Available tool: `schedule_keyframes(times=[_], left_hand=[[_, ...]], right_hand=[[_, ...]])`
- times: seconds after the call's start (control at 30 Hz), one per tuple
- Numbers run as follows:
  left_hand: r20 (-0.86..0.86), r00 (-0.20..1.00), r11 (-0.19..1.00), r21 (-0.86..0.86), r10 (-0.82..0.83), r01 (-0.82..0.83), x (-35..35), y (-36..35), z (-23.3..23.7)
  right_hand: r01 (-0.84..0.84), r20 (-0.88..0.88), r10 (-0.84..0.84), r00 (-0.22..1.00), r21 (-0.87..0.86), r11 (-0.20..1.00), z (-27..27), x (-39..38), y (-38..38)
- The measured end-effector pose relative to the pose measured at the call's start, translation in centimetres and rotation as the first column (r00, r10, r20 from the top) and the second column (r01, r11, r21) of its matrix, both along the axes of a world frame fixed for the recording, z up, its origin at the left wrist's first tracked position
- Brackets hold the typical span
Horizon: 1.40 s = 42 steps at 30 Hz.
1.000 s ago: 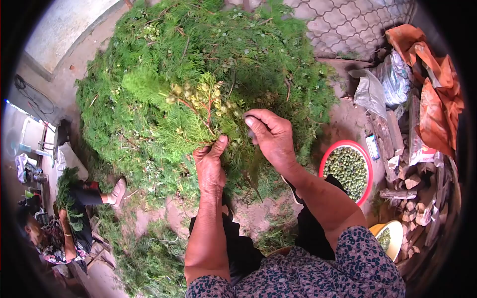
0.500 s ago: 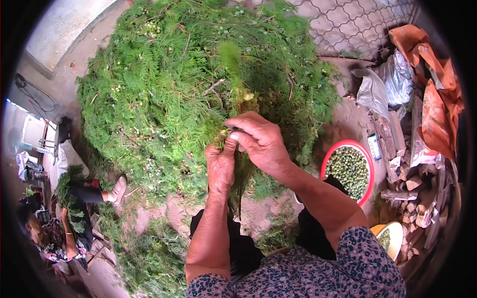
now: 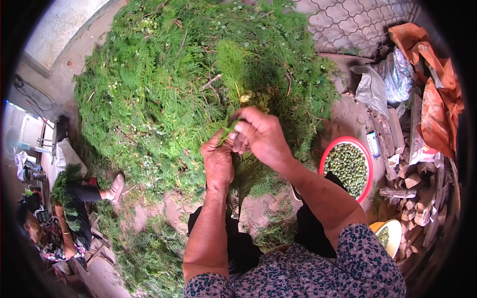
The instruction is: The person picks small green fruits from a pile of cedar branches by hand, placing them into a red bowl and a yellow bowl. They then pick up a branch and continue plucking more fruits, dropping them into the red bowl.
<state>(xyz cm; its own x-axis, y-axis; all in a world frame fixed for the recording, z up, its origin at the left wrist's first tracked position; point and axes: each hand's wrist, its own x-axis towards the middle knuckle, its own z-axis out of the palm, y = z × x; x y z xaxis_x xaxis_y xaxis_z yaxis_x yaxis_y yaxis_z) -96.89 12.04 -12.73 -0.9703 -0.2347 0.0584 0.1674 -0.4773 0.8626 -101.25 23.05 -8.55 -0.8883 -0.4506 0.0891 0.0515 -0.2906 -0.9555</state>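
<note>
My left hand (image 3: 217, 161) is closed around a leafy evergreen sprig (image 3: 227, 135), whose green tip shows between my two hands. At that tip, the thumb and fingers of my right hand (image 3: 263, 136) are pinched together; what they grip is hidden. Beyond my hands stands a brighter green frond (image 3: 231, 64) with a pale yellowish bit at its base. Darker foliage (image 3: 248, 176) hangs below my hands. A large heap of cut evergreen branches (image 3: 149, 109) fills the ground in front, with small pale cones and twigs among the leaves.
At right stands a red-rimmed basin (image 3: 368, 186) of small green cones, with a yellow bowl (image 3: 395, 238) nearer me. Firewood (image 3: 412, 181), sacks (image 3: 372, 92) and an orange sheet (image 3: 437, 119) line the right side. A seated person (image 3: 62, 233) holds greenery at left.
My right hand has turned and its fingers have curled in more. My left hand has shifted slightly left. The bright frond, blurred before, is now sharper.
</note>
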Motion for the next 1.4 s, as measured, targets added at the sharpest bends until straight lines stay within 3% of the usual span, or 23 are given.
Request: schedule_keyframes(times=[0.03, 0.1, 0.13, 0.17, 0.23, 0.3, 0.4, 0.5, 0.57, 0.67, 0.73, 0.83, 0.87, 0.93, 1.0, 1.1, 1.17, 1.3, 1.4], left_hand=[[0.001, 1.000, 1.000, 0.000, 0.001, -0.001, 0.0, 0.1, 0.0], [0.046, 0.996, 0.994, 0.074, 0.075, -0.079, -0.2, 0.4, 0.3], [0.044, 0.996, 0.994, 0.075, 0.076, -0.079, -0.2, 0.4, 0.5], [0.104, 0.988, 0.986, 0.114, 0.112, -0.124, -0.3, 0.4, 0.9], [0.163, 0.976, 0.974, 0.150, 0.146, -0.170, -0.3, 0.3, 1.7], [0.214, 0.976, 0.975, 0.202, 0.045, -0.089, 0.0, 0.4, 2.4], [0.229, 0.972, 0.991, 0.108, 0.056, -0.083, -0.1, 0.6, 2.5], [0.242, 0.968, 0.995, 0.062, 0.065, -0.082, -0.1, 0.8, 2.3], [0.207, 0.973, 0.994, -0.069, 0.100, -0.087, -0.1, 1.3, 2.9], [0.199, 0.974, 0.981, -0.178, 0.113, -0.077, -0.1, 1.0, 1.6], [0.146, 0.982, 0.969, -0.232, 0.118, -0.082, -0.2, 1.1, 1.6], [0.092, 0.981, 0.942, -0.307, 0.172, -0.136, -0.1, 1.3, 2.0], [0.053, 0.980, 0.931, -0.326, 0.190, -0.163, -0.1, 1.3, 2.0], [0.015, 0.978, 0.919, -0.345, 0.209, -0.191, -0.1, 1.2, 1.9], [-0.021, 0.964, 0.847, -0.474, 0.264, -0.242, -0.1, 1.1, 1.5], [-0.038, 0.973, 0.823, -0.526, 0.229, -0.214, 0.2, 1.0, 1.6], [-0.037, 0.970, 0.797, -0.563, 0.240, -0.218, 0.3, 0.9, 1.6], [-0.103, 0.958, 0.711, -0.650, 0.266, -0.267, 0.2, 0.6, 0.9], [-0.148, 0.957, 0.720, -0.633, 0.249, -0.285, 0.1, 1.0, 1.6]], right_hand=[[-0.001, 0.001, 0.001, 1.000, 0.000, 1.000, 0.2, 0.0, 0.1], [0.073, -0.185, -0.057, 0.981, 0.081, 0.994, 0.4, -0.2, 0.1], [0.079, -0.209, -0.092, 0.974, -0.071, 0.994, -0.2, -0.3, -0.4], [0.077, -0.213, -0.090, 0.973, -0.070, 0.995, 0.1, -0.3, -0.3], [0.081, 0.141, -0.059, 0.988, -0.156, 0.984, 1.1, -0.2, 0.4], [0.053, 0.168, -0.011, 0.986, -0.247, 0.968, -0.1, -1.1, 0.6], [0.184, 0.058, -0.176, 0.983, -0.189, 0.965, -0.3, -1.5, 0.6], [0.186, -0.058, -0.188, 0.980, -0.042, 0.982, 0.5, -1.1, 0.4], [0.177, -0.022, -0.178, 0.984, -0.033, 0.984, 0.2, -1.2, 0.6], [0.238, -0.128, -0.234, 0.964, 0.016, 0.971, -0.4, -1.3, 0.4], [0.324, -0.384, -0.277, 0.881, 0.064, 0.944, -0.8, -1.4, 0.2], [0.283, -0.396, -0.217, 0.892, 0.116, 0.952, -0.1, -1.0, 0.4], [0.303, -0.497, -0.209, 0.842, 0.115, 0.946, -0.5, -1.1, 0.4], [0.321, -0.526, -0.211, 0.824, 0.127, 0.939, -0.7, -1.0, 0.3], [0.341, -0.554, -0.213, 0.805, 0.138, 0.930, -0.5, -0.8, 0.3], [0.367, -0.557, -0.201, 0.806, 0.202, 0.908, 0.5, -0.4, 0.2], [0.311, -0.452, -0.199, 0.870, 0.189, 0.932, 0.6, -0.3, 0.2], [0.256, -0.457, -0.135, 0.879, 0.213, 0.943, 0.0, -0.7, 0.8], [0.265, -0.574, -0.133, 0.808, 0.153, 0.952, -0.6, -0.7, 0.7]])
